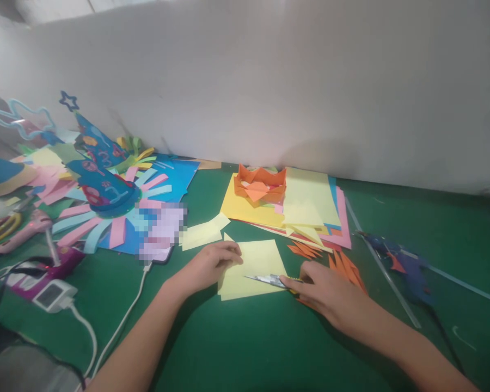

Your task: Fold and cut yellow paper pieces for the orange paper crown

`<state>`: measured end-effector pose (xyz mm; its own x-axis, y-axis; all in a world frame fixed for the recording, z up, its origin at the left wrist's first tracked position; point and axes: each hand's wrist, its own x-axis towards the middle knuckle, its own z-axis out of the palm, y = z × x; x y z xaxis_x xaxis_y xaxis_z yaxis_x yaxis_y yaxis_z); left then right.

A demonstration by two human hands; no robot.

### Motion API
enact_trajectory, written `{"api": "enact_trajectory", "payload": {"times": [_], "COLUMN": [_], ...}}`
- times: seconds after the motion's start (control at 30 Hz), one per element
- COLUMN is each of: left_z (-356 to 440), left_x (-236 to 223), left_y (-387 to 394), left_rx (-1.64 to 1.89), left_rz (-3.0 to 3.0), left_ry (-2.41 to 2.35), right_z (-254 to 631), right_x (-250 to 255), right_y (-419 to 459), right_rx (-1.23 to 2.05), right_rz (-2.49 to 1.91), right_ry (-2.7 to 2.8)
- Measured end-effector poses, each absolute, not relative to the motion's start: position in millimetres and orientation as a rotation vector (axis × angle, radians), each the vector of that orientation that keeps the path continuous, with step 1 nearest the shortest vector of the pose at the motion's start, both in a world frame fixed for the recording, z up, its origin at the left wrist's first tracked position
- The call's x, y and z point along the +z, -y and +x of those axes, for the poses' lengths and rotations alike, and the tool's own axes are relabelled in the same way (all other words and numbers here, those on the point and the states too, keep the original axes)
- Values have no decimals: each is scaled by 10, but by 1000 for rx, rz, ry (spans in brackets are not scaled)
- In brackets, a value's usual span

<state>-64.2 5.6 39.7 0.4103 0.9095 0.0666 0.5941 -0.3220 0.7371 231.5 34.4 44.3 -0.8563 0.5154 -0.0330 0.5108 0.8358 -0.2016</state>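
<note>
A square of pale yellow paper (259, 261) lies on the green table in front of me, with another layer showing at its lower left edge. My left hand (218, 265) has its fingers curled together on the left edge of this paper. In my right hand (329, 291) is a pair of scissors (269, 280), pointing left with the blades closed over the paper. Their handle is mostly covered by my fingers. Cut strips of pale yellow paper (202, 233) lie just beyond my left hand. Orange pointed paper pieces (347, 271) are beside and partly behind my right hand.
An orange paper crown (259, 184) sits on stacked coloured sheets (310, 193). Decorated blue cone hats (106, 185) and a phone (163, 231) with a white cable (130, 305) are left. A blue glue gun (408, 272) and a clear stick (386, 267) lie right; a pink glue gun (28, 231) lies far left.
</note>
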Motion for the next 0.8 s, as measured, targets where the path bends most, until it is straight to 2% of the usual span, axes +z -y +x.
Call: {"api": "enact_trajectory", "payload": {"times": [0.33,0.8], "left_z": [-651,-666], "left_x": [383,362], "left_y": [-78,-73], "left_rx": [642,671], "left_rz": [2026,2009], "left_ry": [-1275,-1230], "right_z": [2150,2010], "right_x": [441,404], "right_y": [-239,-195], "right_rx": [181,247], "right_rz": [-821,-727], "right_ry": [3011,2967]}}
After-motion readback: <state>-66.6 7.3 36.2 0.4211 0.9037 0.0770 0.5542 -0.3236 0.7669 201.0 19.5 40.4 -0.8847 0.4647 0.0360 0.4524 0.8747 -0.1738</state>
